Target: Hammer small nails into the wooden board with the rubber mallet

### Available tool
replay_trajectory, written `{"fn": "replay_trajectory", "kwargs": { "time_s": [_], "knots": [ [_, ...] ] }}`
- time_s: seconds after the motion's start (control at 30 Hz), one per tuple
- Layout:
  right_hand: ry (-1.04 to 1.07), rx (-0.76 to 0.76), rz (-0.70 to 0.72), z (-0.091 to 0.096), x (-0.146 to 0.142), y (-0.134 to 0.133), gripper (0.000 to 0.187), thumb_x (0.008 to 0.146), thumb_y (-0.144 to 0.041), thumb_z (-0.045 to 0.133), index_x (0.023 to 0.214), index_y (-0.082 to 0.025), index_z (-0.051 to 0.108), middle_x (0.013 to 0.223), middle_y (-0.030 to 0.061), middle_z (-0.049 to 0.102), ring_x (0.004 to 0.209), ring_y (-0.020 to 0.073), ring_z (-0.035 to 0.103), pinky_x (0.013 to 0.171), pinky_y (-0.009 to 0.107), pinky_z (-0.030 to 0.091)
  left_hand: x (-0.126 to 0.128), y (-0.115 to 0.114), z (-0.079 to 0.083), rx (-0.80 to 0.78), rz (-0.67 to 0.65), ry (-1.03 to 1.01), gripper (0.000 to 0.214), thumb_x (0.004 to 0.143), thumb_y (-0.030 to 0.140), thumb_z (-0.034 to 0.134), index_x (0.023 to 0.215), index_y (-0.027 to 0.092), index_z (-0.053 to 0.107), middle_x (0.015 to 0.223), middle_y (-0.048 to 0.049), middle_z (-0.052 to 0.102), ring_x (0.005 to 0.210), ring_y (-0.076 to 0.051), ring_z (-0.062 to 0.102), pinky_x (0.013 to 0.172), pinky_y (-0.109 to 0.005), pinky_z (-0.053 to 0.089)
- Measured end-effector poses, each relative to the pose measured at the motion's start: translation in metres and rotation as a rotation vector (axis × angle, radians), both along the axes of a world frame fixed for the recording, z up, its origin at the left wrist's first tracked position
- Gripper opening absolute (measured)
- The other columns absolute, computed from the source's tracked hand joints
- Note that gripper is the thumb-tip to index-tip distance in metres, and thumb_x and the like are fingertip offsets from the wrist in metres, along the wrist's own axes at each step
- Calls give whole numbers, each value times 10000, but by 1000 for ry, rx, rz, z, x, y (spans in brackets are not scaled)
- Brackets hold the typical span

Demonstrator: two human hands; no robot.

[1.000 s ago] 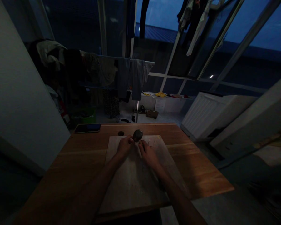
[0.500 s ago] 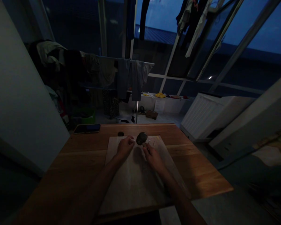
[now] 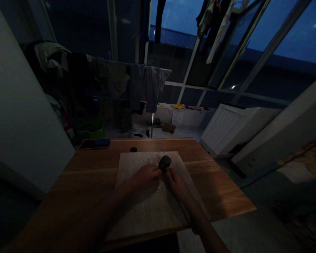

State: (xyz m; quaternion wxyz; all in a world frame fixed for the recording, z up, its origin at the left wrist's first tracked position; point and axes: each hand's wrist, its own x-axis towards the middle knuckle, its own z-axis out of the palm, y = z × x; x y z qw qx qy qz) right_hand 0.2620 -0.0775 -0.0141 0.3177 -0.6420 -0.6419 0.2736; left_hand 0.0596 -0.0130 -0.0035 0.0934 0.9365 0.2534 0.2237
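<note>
A tool with a dark, rounded head (image 3: 165,162) and a short handle is in my right hand (image 3: 176,181), whose fingers wrap the handle; its exact kind is too dark to make out. Just left of the head, my left hand (image 3: 146,175) is closed, fingertips close to the tool; what they pinch, if anything, is hidden. Both hands are over a pale wooden board (image 3: 144,214). Two thin, shiny pieces (image 3: 151,159) stand near its far edge, with several tiny marks to their left. More thin, light slivers (image 3: 160,187) lie between my hands.
The board lies on a brown wooden table (image 3: 216,182). A phone (image 3: 95,143) is at the far left corner, and a small dark disc (image 3: 133,149) sits behind the board. Beyond are a clothes rack (image 3: 147,84) and a white ribbed appliance (image 3: 223,128).
My left hand has shifted right and nearer to me, uncovering the thin shiny pieces. The tool's dark head has moved slightly right and down with my right hand.
</note>
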Motion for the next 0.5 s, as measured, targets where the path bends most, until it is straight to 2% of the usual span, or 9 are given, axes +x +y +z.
{"fn": "replay_trajectory", "kwargs": {
  "time_s": [0.07, 0.13, 0.3, 0.4, 0.5],
  "knots": [
    [2, -2, 12, -1, 1, 0, 500, 1023, -481, 347, 1263, -168, 654, 1058, 130, 794, 997, 288, 744, 878, 367, 539, 8, -14, 4, 78, -125, 161, 148, 896, 139, 652, 1030, 195, 677, 1036, -93, 737, 999, -225, 685, 917, -329, 529],
    [-6, -9, 4, -1, 3, -1, 487, 1023, -488, 361, 1247, -175, 659, 1008, 119, 795, 969, 285, 745, 860, 361, 540, 17, -25, 5, 151, -158, 238, 147, 928, 121, 630, 1053, 184, 676, 1030, -104, 751, 990, -232, 697, 880, -328, 537],
    [-12, -6, -10, -1, 2, -1, 477, 1017, -486, 374, 1227, -167, 661, 1005, 125, 790, 929, 291, 745, 834, 367, 534, 34, -38, -1, 289, -114, 270, 122, 937, 80, 619, 1005, 151, 692, 966, -125, 766, 930, -245, 712, 819, -344, 538],
    [2, -3, 7, -1, 2, -1, 475, 1016, -466, 361, 1232, -157, 649, 999, 131, 790, 922, 290, 747, 829, 367, 534, 39, -41, -3, 301, -72, 283, 108, 943, 99, 619, 988, 151, 702, 976, -125, 767, 914, -248, 711, 806, -357, 530],
    [0, -17, 4, 0, 2, -1, 475, 1011, -467, 357, 1231, -158, 643, 972, 125, 791, 918, 290, 751, 825, 367, 535, 40, -43, 0, 304, -67, 320, 107, 941, 109, 627, 995, 157, 705, 1020, -119, 764, 962, -246, 704, 866, -360, 520]
  ]
}}
